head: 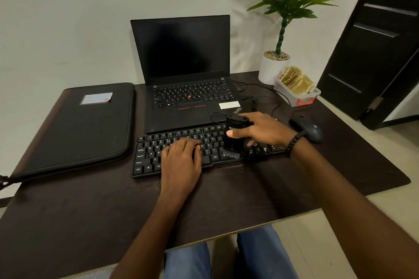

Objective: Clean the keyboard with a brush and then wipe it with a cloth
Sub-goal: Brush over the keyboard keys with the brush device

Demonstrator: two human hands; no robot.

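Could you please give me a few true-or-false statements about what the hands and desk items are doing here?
1. The right hand grips a black brush with its bristles on the keyboard. True.
2. The left hand holds a cloth. False: it rests flat on the keys, holding nothing.
3. The laptop screen is dark. True.
4. The mouse lies left of the keyboard. False: it lies to the right.
5. The potted plant stands on the black case. False: it stands at the desk's far right corner.
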